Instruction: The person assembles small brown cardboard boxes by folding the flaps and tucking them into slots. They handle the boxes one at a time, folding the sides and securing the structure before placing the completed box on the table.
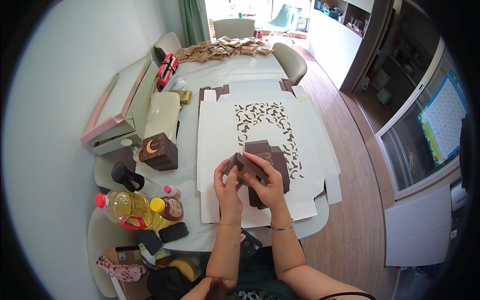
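Both my hands are raised over the table around a small dark brown cardboard box (248, 167), partly folded into shape. My left hand (228, 187) grips its left side, fingers bent against the panels. On the other side my right hand (270, 187) closes round it, the fingers along its upper edge. Just beyond and beneath lies a pile of flat brown box blanks (280, 167), partly hidden by the hands. They rest on a large white cardboard sheet (217, 145) with a cut-out pattern. Left of the sheet stands a brown patterned box stack (162, 156) with a gold crescent.
Along the left are an oil bottle (132, 207), a yellow-capped jar (170, 207), a black phone-like object (173, 232) and a pale green and pink box (117, 112). Many gold-brown packets (220, 49) cover the far end. Chairs surround the table (192, 200).
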`<state>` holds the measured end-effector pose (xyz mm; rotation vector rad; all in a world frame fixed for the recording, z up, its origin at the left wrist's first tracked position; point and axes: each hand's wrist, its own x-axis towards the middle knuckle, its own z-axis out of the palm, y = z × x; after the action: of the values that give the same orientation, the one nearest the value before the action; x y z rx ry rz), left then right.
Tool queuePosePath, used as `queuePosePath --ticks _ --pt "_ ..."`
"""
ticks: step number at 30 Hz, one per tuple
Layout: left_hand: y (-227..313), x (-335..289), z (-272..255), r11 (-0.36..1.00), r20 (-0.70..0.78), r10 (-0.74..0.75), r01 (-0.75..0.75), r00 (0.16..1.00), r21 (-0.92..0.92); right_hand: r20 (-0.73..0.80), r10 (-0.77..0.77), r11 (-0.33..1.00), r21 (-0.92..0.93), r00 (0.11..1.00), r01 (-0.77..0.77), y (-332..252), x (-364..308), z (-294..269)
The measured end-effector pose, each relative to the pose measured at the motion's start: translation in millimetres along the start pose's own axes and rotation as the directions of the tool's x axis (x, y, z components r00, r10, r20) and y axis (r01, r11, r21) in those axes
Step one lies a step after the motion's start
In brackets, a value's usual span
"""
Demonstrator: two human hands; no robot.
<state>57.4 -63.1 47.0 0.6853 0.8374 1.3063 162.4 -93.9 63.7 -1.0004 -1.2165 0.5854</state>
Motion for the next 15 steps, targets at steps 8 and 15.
queuePosePath --ticks 8,15 --pt "1 -4 7 0.996 0.027 0.075 -0.076 0.997 0.050 -0.027 -0.124 0.983 -0.142 0.992 0.119 6 4 0" --pt "8 -4 8 0.996 -0.029 0.016 -0.014 0.999 0.085 -0.001 -0.158 0.984 -0.078 0.987 0.158 -5 5 -2"
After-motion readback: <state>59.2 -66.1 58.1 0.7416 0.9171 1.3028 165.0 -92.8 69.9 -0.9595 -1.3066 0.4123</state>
